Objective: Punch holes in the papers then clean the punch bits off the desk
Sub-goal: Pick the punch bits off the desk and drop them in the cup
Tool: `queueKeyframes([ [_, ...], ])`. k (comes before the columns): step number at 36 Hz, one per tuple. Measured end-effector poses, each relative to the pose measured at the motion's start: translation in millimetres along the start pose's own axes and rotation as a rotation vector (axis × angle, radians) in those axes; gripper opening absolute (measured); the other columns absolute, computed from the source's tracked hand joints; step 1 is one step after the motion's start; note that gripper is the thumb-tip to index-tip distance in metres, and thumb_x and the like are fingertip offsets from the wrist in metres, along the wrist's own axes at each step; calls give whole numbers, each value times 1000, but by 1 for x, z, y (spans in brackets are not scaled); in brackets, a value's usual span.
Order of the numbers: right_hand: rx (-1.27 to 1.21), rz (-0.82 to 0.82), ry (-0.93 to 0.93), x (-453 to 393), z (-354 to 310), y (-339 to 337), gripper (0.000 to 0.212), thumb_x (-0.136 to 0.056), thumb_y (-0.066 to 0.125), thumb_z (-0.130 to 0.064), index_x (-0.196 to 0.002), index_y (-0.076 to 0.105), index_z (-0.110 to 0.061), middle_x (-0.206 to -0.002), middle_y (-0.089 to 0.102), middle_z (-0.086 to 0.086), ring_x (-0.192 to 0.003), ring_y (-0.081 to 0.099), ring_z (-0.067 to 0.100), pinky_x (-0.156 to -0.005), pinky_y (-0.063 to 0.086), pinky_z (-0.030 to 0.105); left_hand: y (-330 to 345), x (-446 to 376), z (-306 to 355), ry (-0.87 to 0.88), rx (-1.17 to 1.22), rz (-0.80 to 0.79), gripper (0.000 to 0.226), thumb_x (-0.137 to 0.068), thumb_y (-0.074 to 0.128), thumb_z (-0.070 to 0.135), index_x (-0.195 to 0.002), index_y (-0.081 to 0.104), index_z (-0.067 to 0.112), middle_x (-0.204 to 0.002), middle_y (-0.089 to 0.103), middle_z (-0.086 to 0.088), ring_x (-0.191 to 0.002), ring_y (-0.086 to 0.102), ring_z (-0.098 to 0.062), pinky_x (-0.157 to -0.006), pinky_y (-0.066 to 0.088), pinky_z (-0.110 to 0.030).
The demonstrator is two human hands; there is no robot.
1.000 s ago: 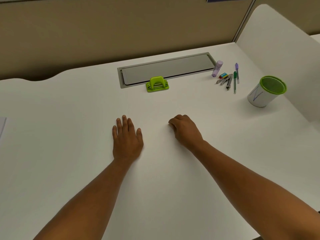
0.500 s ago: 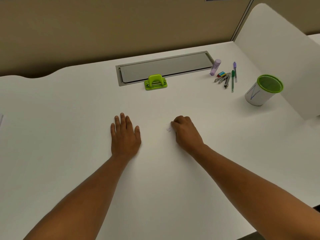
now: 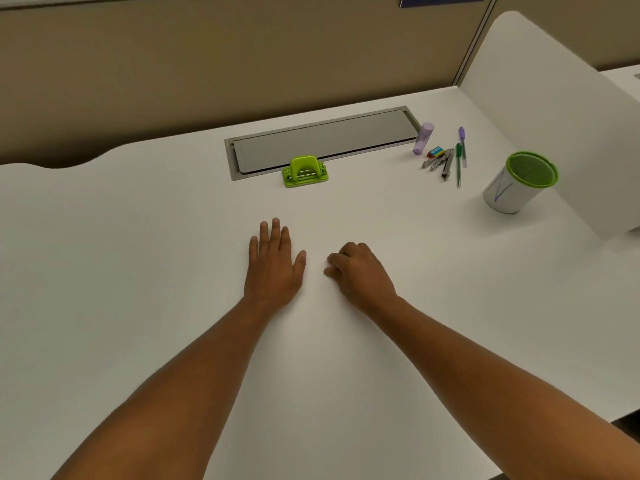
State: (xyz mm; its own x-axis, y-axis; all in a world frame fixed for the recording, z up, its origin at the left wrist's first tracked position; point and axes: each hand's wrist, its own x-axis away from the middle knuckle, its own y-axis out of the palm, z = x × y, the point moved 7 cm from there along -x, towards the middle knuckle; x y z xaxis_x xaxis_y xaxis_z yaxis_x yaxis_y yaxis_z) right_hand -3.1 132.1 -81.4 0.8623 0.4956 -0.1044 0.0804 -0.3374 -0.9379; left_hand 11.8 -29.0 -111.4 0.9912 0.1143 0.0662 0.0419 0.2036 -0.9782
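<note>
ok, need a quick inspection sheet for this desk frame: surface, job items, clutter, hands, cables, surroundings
Surface: white desk, grey cable hatch closed at the back.
Job's things: green hole punch upright in front of the hatch; no papers seen; punch bits too small to tell.
Clutter: purple tube, eraser, pens and clips, green-rimmed cup at right.
Hands: left hand flat on the desk, fingers straight; right hand curled, fingertips on the desk; contents hidden.
Cables: nothing seen.
Surroundings: tan partition behind, white divider at right.
</note>
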Motion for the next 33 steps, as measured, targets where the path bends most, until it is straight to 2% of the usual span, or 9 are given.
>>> queueKeyframes([
  [7,15,65,-90,-3,2,0,13,-91,55,-10,-85,65,-9,-78,60,6,-72,51,26,-60,48,40,10,5,-1,-9,-19,-3,78,-94,3,59,-156,3,12,-165,-8,-6,-152,-10,-23,-123,-1,-44],
  [12,110,72,-189,-11,-3,-2,38,-86,23,-14,-79,59,-8,-72,55,9,-65,50,29,-57,45,38,8,4,-2,-9,-33,24,78,-95,2,59,-157,7,12,-165,-5,-6,-152,-8,-22,-123,1,-44],
  [14,109,68,-183,-13,-1,-2,38,-82,20,-11,-79,58,-7,-72,55,9,-66,49,29,-57,45,38,8,4,-1,-6,-32,33,77,-96,5,58,-156,10,11,-165,-2,-7,-152,-7,-23,-123,2,-45],
  [16,59,41,-97,-15,8,1,30,-83,28,-4,-82,57,-7,-76,54,8,-70,47,27,-60,45,39,8,5,0,-4,-37,36,76,-96,6,57,-156,11,11,-165,-1,-7,-152,-6,-23,-123,3,-45],
  [20,-282,-26,265,-21,38,-5,22,-79,44,6,-81,55,-12,-83,58,1,-76,50,20,-63,39,29,7,4,-1,-9,-56,37,76,-97,7,56,-156,12,10,-165,0,-7,-152,-5,-24,-123,4,-45],
  [23,-668,-16,556,-22,58,-13,16,-92,52,-8,-81,62,-14,-76,60,-7,-68,53,8,-58,40,18,7,4,-2,-11,-63,32,77,-96,5,57,-156,12,10,-165,0,-7,-152,-5,-24,-123,4,-46],
  [25,-1002,-51,714,-20,66,-14,19,-95,54,-10,-79,63,-14,-70,56,-4,-62,48,10,-57,38,20,8,6,-3,-12,-65,35,77,-96,4,57,-156,13,10,-165,0,-7,-152,-5,-23,-123,4,-45],
  [29,-1472,-91,897,-18,75,-28,18,-97,53,-7,-82,61,-11,-72,52,2,-64,48,12,-62,43,25,8,8,-6,-11,-61,57,75,-97,8,57,-156,15,10,-165,2,-6,-152,-4,-23,-123,6,-45],
  [33,-1645,-30,1009,-16,94,-49,13,-98,54,-10,-87,60,-9,-73,53,3,-64,48,12,-60,43,23,8,7,-6,-6,-46,74,75,-98,11,56,-155,18,10,-165,5,-7,-152,-1,-23,-123,7,-45],
])
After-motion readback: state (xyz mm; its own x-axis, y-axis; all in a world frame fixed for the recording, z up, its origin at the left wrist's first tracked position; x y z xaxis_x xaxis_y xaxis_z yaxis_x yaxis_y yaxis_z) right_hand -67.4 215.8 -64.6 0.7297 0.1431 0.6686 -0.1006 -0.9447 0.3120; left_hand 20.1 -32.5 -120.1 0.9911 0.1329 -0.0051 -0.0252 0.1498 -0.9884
